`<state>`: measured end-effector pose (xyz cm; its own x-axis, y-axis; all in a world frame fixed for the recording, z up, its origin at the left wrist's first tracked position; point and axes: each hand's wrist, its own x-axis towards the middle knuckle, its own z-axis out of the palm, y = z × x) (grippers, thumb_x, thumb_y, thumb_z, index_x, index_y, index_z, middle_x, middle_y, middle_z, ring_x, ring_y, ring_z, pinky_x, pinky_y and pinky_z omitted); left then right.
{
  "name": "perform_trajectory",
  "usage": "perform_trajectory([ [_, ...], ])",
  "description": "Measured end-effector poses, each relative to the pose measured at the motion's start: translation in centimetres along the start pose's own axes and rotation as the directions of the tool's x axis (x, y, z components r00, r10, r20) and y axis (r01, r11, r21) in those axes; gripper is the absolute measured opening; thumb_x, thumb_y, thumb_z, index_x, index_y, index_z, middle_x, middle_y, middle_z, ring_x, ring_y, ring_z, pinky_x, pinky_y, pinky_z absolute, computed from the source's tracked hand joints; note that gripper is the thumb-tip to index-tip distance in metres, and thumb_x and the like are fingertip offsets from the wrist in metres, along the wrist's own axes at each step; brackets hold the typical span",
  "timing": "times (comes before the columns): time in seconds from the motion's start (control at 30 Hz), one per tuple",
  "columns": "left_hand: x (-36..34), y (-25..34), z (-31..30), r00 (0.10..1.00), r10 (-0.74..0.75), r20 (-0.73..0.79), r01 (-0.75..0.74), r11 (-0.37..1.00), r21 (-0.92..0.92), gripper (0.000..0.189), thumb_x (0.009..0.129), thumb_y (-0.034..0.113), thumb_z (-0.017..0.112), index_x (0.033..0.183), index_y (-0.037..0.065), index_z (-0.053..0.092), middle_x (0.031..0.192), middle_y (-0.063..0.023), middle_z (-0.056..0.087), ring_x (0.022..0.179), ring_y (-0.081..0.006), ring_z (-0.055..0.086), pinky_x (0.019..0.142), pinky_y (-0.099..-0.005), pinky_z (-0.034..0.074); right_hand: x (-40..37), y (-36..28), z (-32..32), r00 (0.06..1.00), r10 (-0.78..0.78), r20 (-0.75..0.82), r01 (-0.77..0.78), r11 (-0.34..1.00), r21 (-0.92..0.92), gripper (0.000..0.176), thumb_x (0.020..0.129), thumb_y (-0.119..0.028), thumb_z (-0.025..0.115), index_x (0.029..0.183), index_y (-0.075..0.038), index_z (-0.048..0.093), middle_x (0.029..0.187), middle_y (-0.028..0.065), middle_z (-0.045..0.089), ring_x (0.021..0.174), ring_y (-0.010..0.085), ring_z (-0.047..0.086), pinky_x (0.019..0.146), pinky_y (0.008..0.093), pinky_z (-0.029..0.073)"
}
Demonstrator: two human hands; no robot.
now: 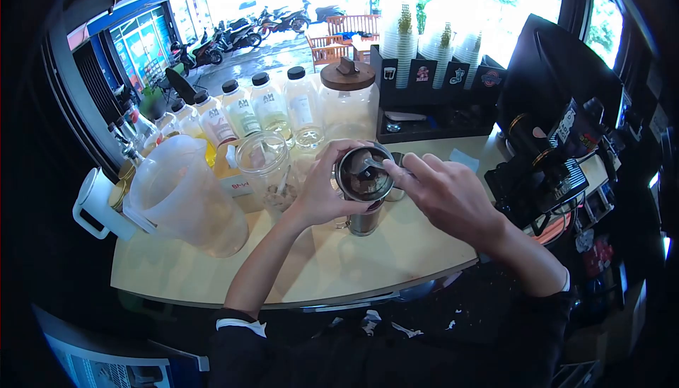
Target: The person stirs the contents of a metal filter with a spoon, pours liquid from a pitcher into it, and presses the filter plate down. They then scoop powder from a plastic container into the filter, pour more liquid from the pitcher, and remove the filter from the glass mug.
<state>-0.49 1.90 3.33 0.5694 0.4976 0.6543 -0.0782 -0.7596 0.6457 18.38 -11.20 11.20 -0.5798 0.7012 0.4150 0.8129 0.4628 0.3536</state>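
Observation:
My left hand is wrapped round the side of a metal cup with brown contents, tilted so its inside faces me. In my right hand is a spoon, its head inside the cup. Under the metal cup stands a glass with something brown in it. Left of my left hand is an open clear jar with brownish contents and a utensil inside. Part of another round container shows behind my right fingers.
A large plastic pitcher stands at the left of the wooden counter. Capped bottles and a wood-lidded jar line the back. Stacked cups fill a black holder. A black machine is at right.

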Motion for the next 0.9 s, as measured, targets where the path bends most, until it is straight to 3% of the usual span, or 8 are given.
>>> perform_trajectory([
  [0.2,0.3,-0.2,-0.5,0.999,-0.043,-0.003,0.043,0.999,0.026,0.078,0.051,0.017,0.086,0.118,0.011,0.048,0.121,-0.0071,0.056,0.115,-0.025,0.051,0.101,-0.0366,0.04,0.5,1.4,-0.6,0.991,-0.088,0.105,0.084,0.996,0.041,0.034,0.08,-0.012,0.058,0.113,-0.001,0.06,0.094,0.0047,0.053,0.08,0.0139,0.059,0.062,0.0262,0.052],
  [0.3,0.5,0.2,-0.9,0.998,-0.022,0.054,0.018,0.998,0.066,0.08,0.052,0.014,0.086,0.121,0.011,0.046,0.125,-0.0071,0.054,0.118,-0.0234,0.05,0.104,-0.0366,0.038,0.4,1.8,0.0,0.995,-0.101,-0.025,0.099,0.994,-0.052,0.035,0.08,-0.014,0.06,0.114,-0.003,0.059,0.095,0.004,0.053,0.081,0.0147,0.059,0.062,0.0274,0.052],
  [0.37,0.6,0.3,-1.2,0.995,-0.017,0.098,0.004,0.991,0.137,0.082,0.054,0.011,0.086,0.124,0.01,0.043,0.128,-0.0075,0.052,0.121,-0.0212,0.049,0.106,-0.0361,0.037,0.3,1.9,0.5,0.992,-0.114,0.047,0.112,0.993,0.036,0.056,0.07,-0.012,0.064,0.125,-0.011,0.054,0.089,0.0024,0.048,0.078,0.0157,0.055,0.061,0.0299,0.05],
  [0.47,0.6,0.3,-1.3,0.994,-0.03,0.108,0.019,0.994,0.107,0.081,0.054,0.011,0.086,0.124,0.011,0.044,0.128,-0.0081,0.052,0.121,-0.0216,0.049,0.106,-0.0362,0.037,0.3,1.9,0.4,0.992,-0.128,0.021,0.128,0.992,0.003,0.058,0.069,-0.014,0.065,0.126,-0.011,0.053,0.091,0.0025,0.048,0.078,0.016,0.055,0.061,0.0297,0.05],
  [0.6,0.6,0.5,-1.2,0.991,0.003,0.134,-0.014,0.997,0.08,0.081,0.053,0.009,0.085,0.123,0.011,0.045,0.128,-0.0088,0.051,0.121,-0.0227,0.049,0.105,-0.0365,0.038,0.4,2.0,0.5,0.991,-0.135,-0.016,0.135,0.991,-0.015,0.058,0.069,-0.015,0.065,0.126,-0.011,0.053,0.09,0.0027,0.047,0.077,0.0156,0.055,0.061,0.0298,0.05],
  [0.67,0.6,0.2,-1.3,0.992,-0.018,0.126,0.009,0.998,0.069,0.081,0.053,0.009,0.085,0.123,0.011,0.045,0.128,-0.0089,0.051,0.12,-0.0229,0.049,0.105,-0.0365,0.039,0.5,2.0,-0.2,0.982,-0.166,0.09,0.166,0.986,0.008,0.039,0.079,-0.015,0.06,0.116,-0.006,0.059,0.096,0.0029,0.053,0.079,0.0148,0.059,0.063,0.0283,0.053],
  [0.73,0.6,0.0,-1.2,0.993,0.003,0.118,-0.016,0.993,0.114,0.082,0.052,0.025,0.086,0.122,0.018,0.043,0.124,-0.0016,0.056,0.118,-0.0247,0.053,0.114,-0.0529,0.008,0.7,2.0,-0.1,0.986,-0.161,0.044,0.162,0.987,-0.02,0.038,0.079,-0.015,0.06,0.116,-0.007,0.059,0.096,0.0028,0.053,0.078,0.0144,0.059,0.063,0.0281,0.053],
  [0.9,0.8,-0.3,-1.3,0.993,0.003,0.119,-0.018,0.992,0.126,0.082,0.052,0.026,0.085,0.122,0.018,0.043,0.123,-0.0018,0.056,0.117,-0.025,0.055,0.114,-0.0527,0.008,0.6,2.2,0.3,0.983,-0.173,0.057,0.173,0.985,0.012,0.038,0.079,-0.015,0.059,0.116,-0.009,0.059,0.094,0.0027,0.053,0.075,0.0142,0.058,0.063,0.0282,0.052],
])
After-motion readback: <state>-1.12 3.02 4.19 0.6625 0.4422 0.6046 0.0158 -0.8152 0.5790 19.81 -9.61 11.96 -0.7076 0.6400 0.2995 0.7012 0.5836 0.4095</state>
